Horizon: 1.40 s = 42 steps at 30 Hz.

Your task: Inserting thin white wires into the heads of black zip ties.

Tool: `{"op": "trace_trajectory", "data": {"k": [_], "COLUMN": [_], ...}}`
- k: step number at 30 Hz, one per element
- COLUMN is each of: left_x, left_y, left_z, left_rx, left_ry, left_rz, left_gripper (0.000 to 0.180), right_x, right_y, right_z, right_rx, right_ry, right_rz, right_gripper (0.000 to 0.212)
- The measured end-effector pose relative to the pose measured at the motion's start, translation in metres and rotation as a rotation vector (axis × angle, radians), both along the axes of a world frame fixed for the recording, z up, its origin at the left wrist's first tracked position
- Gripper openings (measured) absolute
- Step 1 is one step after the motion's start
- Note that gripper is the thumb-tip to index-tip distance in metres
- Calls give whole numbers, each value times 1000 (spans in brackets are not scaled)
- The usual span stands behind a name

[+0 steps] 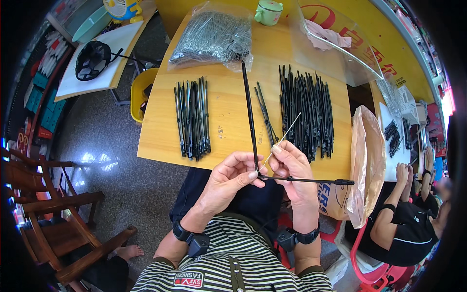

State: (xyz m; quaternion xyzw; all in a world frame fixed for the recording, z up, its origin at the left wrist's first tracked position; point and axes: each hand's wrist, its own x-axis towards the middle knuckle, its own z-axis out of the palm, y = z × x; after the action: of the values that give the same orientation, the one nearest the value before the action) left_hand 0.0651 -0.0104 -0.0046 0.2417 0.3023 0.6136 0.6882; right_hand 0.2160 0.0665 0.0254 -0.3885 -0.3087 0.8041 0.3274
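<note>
In front of my chest, two slim black rods meet at a joint in an L. One black rod (250,117) points away from me across the table, and the other black rod (321,181) stretches to the right. My left hand (228,177) pinches them at the joint, fingers closed. My right hand (292,168) holds a thin pale metal wire (292,125) between thumb and finger, its lower end close to the joint. Beyond my hands lie a smaller bundle of black rods (193,121) on the left and a larger bundle of black rods (306,117) on the right.
A clear bag of thin metal wires (209,36) sits at the back of the wooden table (160,141), near a green cup (268,12). A tan bag (365,165) stands off the right edge. Wooden chair (73,224) at left; co-worker's arm (389,214) at right.
</note>
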Motion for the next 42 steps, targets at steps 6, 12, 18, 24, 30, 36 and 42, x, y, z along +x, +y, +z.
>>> {"op": "trace_trajectory", "data": {"k": [6,12,18,24,30,36,42], "left_x": [0,0,0,2,-1,2,0], "left_y": [0,0,2,3,2,4,4], "left_z": [0,0,-2,7,11,3,2], "left_rx": [1,-6,-104,-168,-217,-195,-237], "left_ry": [-6,9,-21,-49,-81,5,-47], "left_rz": [-1,-8,85,113,63,85,85], "left_gripper": [27,26,23,27,21,18,17], "right_x": [-1,1,-7,-14,-13,-12,-7], "right_y": [1,0,-15,-24,-21,-15,-11], "right_z": [-4,-4,14,4,4,5,9], "right_rx": [-15,22,343,310,309,231,427], "right_ry": [-23,-17,-187,49,53,44,-11], "right_rz": [-8,-60,-159,-241,-180,-188,-223], "right_gripper": [10,9,9,10,10,27,33]}}
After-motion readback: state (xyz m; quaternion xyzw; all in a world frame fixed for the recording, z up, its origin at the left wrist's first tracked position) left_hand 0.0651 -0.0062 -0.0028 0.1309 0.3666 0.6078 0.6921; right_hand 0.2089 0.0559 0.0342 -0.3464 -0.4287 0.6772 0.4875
